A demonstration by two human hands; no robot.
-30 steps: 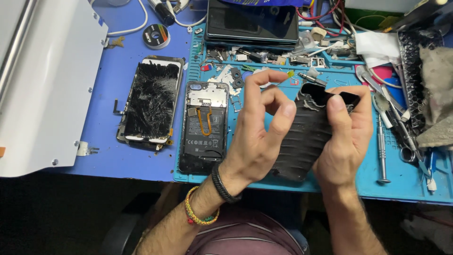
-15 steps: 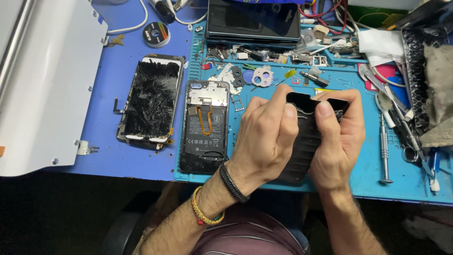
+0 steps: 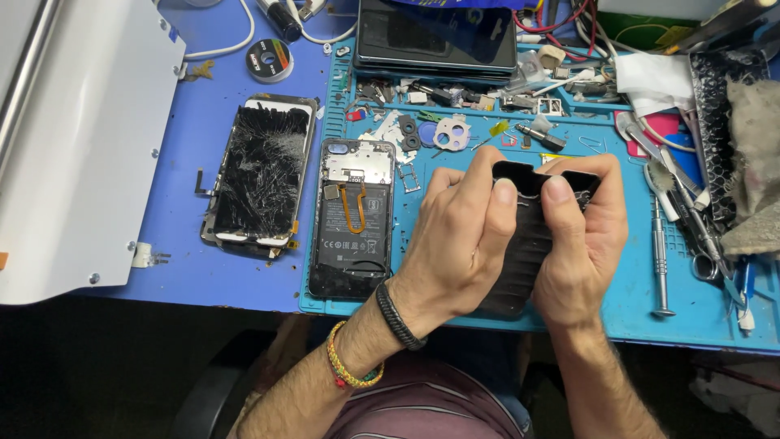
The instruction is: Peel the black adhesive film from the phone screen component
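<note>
Both my hands grip a black phone back cover (image 3: 524,252) held over the blue work mat (image 3: 617,309). My left hand (image 3: 459,240) wraps its left side, thumb pressed near the top edge. On the right side my right hand (image 3: 585,240) closes around it, thumb pushing at the same top edge. An opened phone body (image 3: 353,219) with its battery and an orange flex cable showing lies on the mat just left of my hands. Further left, a shattered phone screen (image 3: 260,175) rests on the purple-blue table.
Small parts, camera bezels (image 3: 451,132) and screws litter the mat's upper area. A dark tablet (image 3: 439,36) lies at the top. Screwdrivers (image 3: 660,252), tweezers and scissors sit to the right. A white metal panel (image 3: 73,138) covers the left. A tape roll (image 3: 270,58) sits nearby.
My hands have closed in together on the back cover; both thumbs moved to its top edge, and the cover now sits more upright and hidden between the hands.
</note>
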